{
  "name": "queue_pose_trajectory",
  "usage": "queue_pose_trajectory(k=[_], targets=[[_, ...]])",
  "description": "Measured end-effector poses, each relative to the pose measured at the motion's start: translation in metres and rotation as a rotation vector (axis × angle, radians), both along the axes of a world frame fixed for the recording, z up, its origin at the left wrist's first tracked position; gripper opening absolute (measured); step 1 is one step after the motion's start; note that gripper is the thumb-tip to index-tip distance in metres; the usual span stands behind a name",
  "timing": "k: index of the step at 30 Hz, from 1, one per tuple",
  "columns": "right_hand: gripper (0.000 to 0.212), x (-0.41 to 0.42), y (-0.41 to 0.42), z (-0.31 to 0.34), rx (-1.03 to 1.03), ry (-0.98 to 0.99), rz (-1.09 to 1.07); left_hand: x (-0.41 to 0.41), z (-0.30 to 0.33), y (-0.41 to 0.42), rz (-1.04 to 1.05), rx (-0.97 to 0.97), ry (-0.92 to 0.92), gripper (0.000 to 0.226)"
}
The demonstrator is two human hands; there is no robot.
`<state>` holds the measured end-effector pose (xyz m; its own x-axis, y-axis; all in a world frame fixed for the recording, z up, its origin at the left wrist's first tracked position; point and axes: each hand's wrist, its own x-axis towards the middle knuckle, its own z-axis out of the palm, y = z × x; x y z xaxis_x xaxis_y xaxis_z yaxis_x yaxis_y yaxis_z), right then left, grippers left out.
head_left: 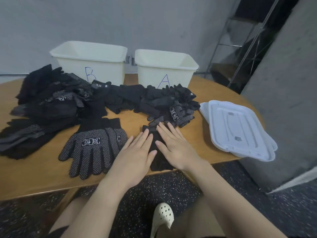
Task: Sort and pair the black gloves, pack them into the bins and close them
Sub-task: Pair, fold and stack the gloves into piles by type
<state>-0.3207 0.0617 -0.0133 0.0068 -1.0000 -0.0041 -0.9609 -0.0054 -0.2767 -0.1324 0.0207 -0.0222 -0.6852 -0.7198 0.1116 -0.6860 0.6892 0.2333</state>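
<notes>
A plain black glove (155,143) lies flat near the front edge of the wooden worktop (42,170), its fingers pointing toward the person. Both hands press down on it with straight, spread fingers: the left hand (135,152) covers its left side and the right hand (173,145) its right side, with a strip of black fabric showing between them. Just to the left lies a pair of dotted gloves (93,145), stacked palm up with white markings on them. Behind it, a long heap of black gloves (96,100) stretches across the worktop from the left edge to the middle right, some dotted, some plain. At the back stand two open cream bins side by side, bin B (91,62) on the left and bin A (166,67) on the right. On the right end of the worktop rest the white lids (238,129), stacked and overhanging the edge. Below, a cream perforated shoe (163,217) shows above the speckled floor (154,186).
</notes>
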Motion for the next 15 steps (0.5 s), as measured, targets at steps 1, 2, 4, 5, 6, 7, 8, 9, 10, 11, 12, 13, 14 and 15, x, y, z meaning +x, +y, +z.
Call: queue_pose_trajectory(k=[1,2,4,5,6,7,8,9,10,11,12,13,14,15], targets=[[0.063,-0.004,0.004,0.0,-0.002,0.0,-0.008,-0.004,0.0,0.003,-0.01,-0.004,0.01,0.066],[0.063,-0.008,0.008,0.001,0.0,-0.001,-0.016,-0.008,0.0,0.005,-0.021,-0.007,0.016,0.065],[0.062,-0.016,0.015,0.002,0.001,0.01,-0.028,-0.017,0.0,0.008,-0.039,-0.013,0.021,0.065],[0.062,-0.019,0.017,0.004,0.004,0.017,-0.035,-0.021,0.0,0.009,-0.047,-0.013,0.021,0.065],[0.061,-0.022,0.018,0.006,0.01,0.019,-0.042,-0.024,0.0,0.009,-0.053,-0.011,0.022,0.065],[0.061,-0.024,0.018,0.008,0.022,0.015,-0.047,-0.026,0.0,0.009,-0.058,-0.009,0.021,0.064],[0.062,-0.025,0.018,0.01,0.042,0.014,-0.048,-0.026,0.001,0.009,-0.063,-0.011,0.018,0.064],[0.063,-0.025,0.018,0.011,0.064,0.021,-0.044,-0.026,0.002,0.01,-0.069,-0.019,0.014,0.063],[0.064,-0.024,0.018,0.013,0.082,0.027,-0.039,-0.024,0.005,0.01,-0.074,-0.033,0.015,0.061],[0.065,-0.022,0.016,0.015,0.084,0.021,-0.038,-0.022,0.009,0.009,-0.077,-0.05,0.025,0.06],[0.066,-0.021,0.015,0.018,0.061,-0.005,-0.049,-0.018,0.013,0.008,-0.071,-0.066,0.045,0.059],[0.065,-0.019,0.011,0.02,0.011,-0.051,-0.072,-0.012,0.017,0.005,-0.054,-0.079,0.069,0.058],[0.062,-0.018,0.007,0.024,-0.052,-0.101,-0.102,-0.005,0.021,0.002,-0.024,-0.085,0.089,0.058],[0.059,-0.017,0.002,0.027,-0.118,-0.136,-0.131,0.005,0.023,-0.001,0.021,-0.085,0.105,0.06]])
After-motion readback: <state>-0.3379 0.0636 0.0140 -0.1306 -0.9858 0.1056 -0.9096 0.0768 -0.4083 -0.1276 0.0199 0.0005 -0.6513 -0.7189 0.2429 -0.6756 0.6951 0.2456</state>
